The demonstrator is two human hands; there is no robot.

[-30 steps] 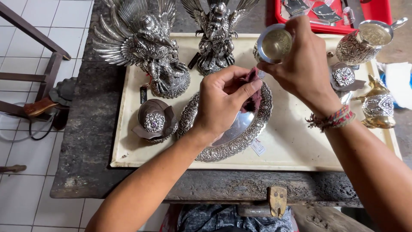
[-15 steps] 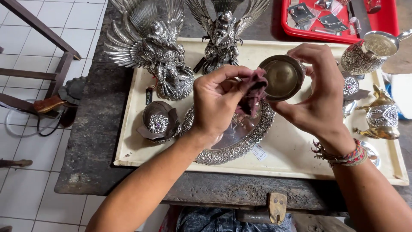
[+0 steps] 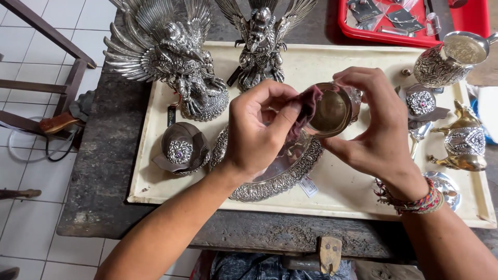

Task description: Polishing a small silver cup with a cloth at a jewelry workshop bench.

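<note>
— So, where is the small round silver cup (image 3: 332,110) sitting against your hands?

— You have it up in the air, above the cream-coloured rectangular tray (image 3: 321,62), tipped on its side so that its golden inside faces you. It lies between your two hands, just over the far edge of the oval silver dish with the embossed rim (image 3: 275,179).

— And your right hand (image 3: 376,129)?

— Your right hand is curled round the cup from the far side. Your fingers arch over its top and your thumb comes up under its lower rim, so the grip is closed on it. A woven multicoloured bracelet (image 3: 412,202) shows on that wrist.

— What about the left hand (image 3: 257,129)?

— Your left hand is bunched round a dark reddish-brown cloth (image 3: 307,106). You pinch it between thumb and fingers, and the cloth touches the left rim of the cup. That hand is closed too, with nothing else in it.

— What lies around them?

— Just left of your left hand, on the tray, rests a small round brown box with a silver ornament on its lid (image 3: 180,149). Farther back stand two silver winged bird figures, a large one (image 3: 171,57) on the left and a slimmer one (image 3: 262,46) beside it. Near your right hand you can see an embossed silver pitcher (image 3: 446,62) and a gold-and-silver animal figure (image 3: 461,140). A red plastic tray (image 3: 467,23) sits beyond the cream tray, well apart from both hands
</note>
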